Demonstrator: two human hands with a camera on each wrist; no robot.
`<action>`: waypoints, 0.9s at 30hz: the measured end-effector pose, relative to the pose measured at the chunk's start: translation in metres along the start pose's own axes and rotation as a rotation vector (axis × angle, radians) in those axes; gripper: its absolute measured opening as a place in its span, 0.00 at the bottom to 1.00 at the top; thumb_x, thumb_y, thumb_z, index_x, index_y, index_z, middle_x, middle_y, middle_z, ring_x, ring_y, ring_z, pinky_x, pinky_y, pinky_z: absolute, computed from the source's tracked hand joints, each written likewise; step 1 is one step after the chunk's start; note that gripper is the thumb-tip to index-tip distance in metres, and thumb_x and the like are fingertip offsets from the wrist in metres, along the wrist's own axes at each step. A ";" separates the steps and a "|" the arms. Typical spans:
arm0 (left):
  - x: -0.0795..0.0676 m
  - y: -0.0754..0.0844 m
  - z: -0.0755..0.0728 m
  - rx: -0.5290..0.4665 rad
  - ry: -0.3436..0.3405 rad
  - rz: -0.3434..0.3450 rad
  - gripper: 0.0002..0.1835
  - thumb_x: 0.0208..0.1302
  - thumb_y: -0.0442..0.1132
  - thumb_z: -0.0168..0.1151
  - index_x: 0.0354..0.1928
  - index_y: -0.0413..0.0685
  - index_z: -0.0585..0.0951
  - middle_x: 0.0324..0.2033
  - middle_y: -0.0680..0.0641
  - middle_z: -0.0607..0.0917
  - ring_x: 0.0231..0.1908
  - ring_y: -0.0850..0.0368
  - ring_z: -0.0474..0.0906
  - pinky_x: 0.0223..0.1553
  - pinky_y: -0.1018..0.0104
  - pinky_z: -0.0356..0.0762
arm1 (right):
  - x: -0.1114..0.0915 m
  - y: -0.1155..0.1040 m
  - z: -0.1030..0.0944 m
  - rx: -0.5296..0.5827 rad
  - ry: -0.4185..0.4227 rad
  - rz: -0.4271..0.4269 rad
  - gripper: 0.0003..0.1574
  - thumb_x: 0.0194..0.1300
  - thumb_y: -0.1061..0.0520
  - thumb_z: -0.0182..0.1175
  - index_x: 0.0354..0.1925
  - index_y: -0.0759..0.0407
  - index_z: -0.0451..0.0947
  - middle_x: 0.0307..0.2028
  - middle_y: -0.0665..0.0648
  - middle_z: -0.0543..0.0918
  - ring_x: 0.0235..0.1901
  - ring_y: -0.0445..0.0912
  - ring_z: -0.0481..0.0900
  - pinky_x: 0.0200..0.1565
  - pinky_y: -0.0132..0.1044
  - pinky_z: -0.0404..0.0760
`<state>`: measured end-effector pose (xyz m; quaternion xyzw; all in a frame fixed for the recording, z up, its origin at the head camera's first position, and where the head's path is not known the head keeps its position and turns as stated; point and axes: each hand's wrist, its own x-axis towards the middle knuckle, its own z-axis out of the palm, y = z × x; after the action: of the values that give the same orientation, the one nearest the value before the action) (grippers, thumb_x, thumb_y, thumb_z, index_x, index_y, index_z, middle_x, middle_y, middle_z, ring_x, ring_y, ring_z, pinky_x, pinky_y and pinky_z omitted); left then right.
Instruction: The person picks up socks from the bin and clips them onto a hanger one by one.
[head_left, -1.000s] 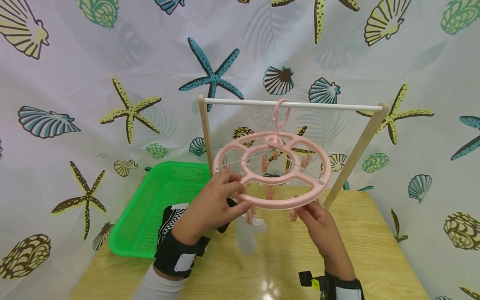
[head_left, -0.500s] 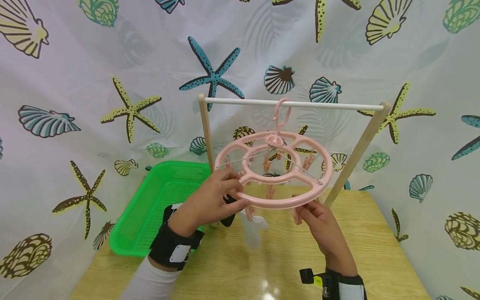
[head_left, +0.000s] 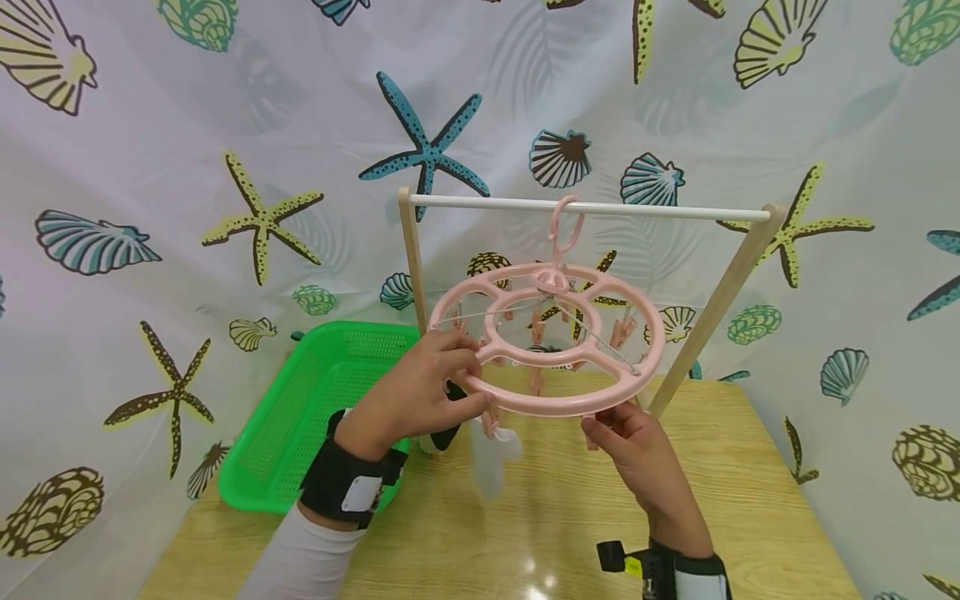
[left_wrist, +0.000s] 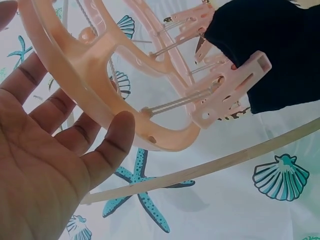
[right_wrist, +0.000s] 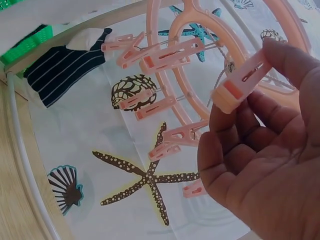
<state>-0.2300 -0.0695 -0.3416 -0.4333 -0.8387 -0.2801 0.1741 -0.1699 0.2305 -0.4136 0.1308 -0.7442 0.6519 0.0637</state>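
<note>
A pink round clip hanger (head_left: 555,407) hangs by its hook from the rack's white bar, its ring tilted towards me. My left hand (head_left: 423,383) holds the ring's front left rim, thumb on the near side and fingers behind. With thumb and fingers my right hand (head_left: 639,446) pinches a pink clothespin (right_wrist: 242,82) dangling below the front right rim; no cloth shows in it. A white sock (head_left: 489,462) hangs from a clip near my left hand. Close by is a dark sock (left_wrist: 277,50) on another clip. In the right wrist view, a dark striped sock (right_wrist: 65,67) also hangs.
The rack has a white bar (head_left: 480,202) and wooden posts (head_left: 716,308) on a wood-grain table (head_left: 720,500). At left stands a green basket (head_left: 251,425), partly covered by my left arm. A curtain printed with shells and starfish hangs behind.
The hanger's ring has shifted slightly to the right, its clips swaying. My left arm has moved a little left, covering the checkered sock in the basket. The right thumb now presses on the clothespin.
</note>
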 end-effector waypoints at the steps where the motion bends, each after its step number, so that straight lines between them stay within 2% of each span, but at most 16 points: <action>1: 0.000 0.000 0.000 -0.002 0.001 -0.003 0.10 0.59 0.46 0.68 0.33 0.47 0.83 0.44 0.48 0.81 0.47 0.52 0.74 0.48 0.57 0.76 | 0.000 0.000 0.000 0.000 -0.004 -0.005 0.13 0.73 0.62 0.57 0.51 0.70 0.74 0.35 0.59 0.76 0.33 0.46 0.76 0.36 0.35 0.79; 5: 0.001 -0.002 0.000 -0.013 0.010 -0.012 0.12 0.59 0.47 0.68 0.33 0.46 0.83 0.44 0.48 0.81 0.46 0.53 0.74 0.47 0.57 0.76 | -0.002 0.000 0.003 0.026 -0.024 -0.008 0.17 0.73 0.63 0.57 0.56 0.70 0.71 0.39 0.60 0.76 0.36 0.49 0.78 0.39 0.35 0.80; 8: 0.001 -0.003 0.000 -0.022 0.015 -0.011 0.11 0.60 0.48 0.69 0.33 0.47 0.83 0.43 0.49 0.81 0.45 0.54 0.73 0.46 0.58 0.76 | -0.005 0.001 0.006 0.036 -0.050 -0.029 0.15 0.73 0.64 0.55 0.55 0.70 0.70 0.39 0.62 0.76 0.37 0.50 0.78 0.40 0.36 0.80; 12: 0.001 -0.005 -0.001 -0.011 0.018 -0.008 0.11 0.60 0.48 0.68 0.33 0.47 0.83 0.41 0.50 0.80 0.44 0.54 0.72 0.45 0.58 0.75 | -0.006 0.002 0.009 0.004 -0.073 -0.125 0.11 0.73 0.67 0.54 0.52 0.70 0.72 0.37 0.64 0.75 0.36 0.51 0.77 0.38 0.37 0.80; 16: 0.000 -0.006 -0.002 0.011 0.021 -0.021 0.11 0.60 0.48 0.67 0.33 0.48 0.83 0.43 0.49 0.81 0.47 0.52 0.73 0.48 0.56 0.75 | -0.006 0.004 0.015 -0.038 -0.048 -0.206 0.07 0.72 0.70 0.54 0.47 0.68 0.74 0.34 0.64 0.77 0.36 0.52 0.77 0.38 0.37 0.79; 18: -0.001 -0.006 -0.002 0.022 0.018 -0.037 0.11 0.60 0.49 0.67 0.32 0.48 0.83 0.46 0.47 0.82 0.49 0.50 0.73 0.50 0.54 0.75 | -0.007 0.005 0.019 -0.044 -0.018 -0.191 0.04 0.71 0.69 0.55 0.44 0.68 0.76 0.32 0.63 0.78 0.34 0.52 0.77 0.36 0.37 0.79; 22: -0.003 -0.007 0.000 0.039 0.010 -0.075 0.11 0.60 0.49 0.68 0.30 0.50 0.83 0.51 0.46 0.81 0.53 0.49 0.72 0.53 0.52 0.75 | -0.008 0.008 0.023 -0.029 0.038 -0.090 0.05 0.72 0.65 0.57 0.41 0.69 0.76 0.30 0.63 0.79 0.31 0.50 0.79 0.34 0.36 0.79; 27: -0.004 -0.008 0.004 0.037 0.017 -0.103 0.10 0.60 0.48 0.68 0.31 0.51 0.83 0.53 0.46 0.81 0.56 0.48 0.71 0.56 0.50 0.73 | -0.008 0.012 0.024 0.017 0.018 -0.056 0.09 0.73 0.64 0.56 0.42 0.73 0.74 0.31 0.65 0.77 0.30 0.49 0.80 0.35 0.38 0.82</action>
<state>-0.2344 -0.0736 -0.3492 -0.3837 -0.8636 -0.2768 0.1744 -0.1641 0.2087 -0.4307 0.1462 -0.7340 0.6574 0.0875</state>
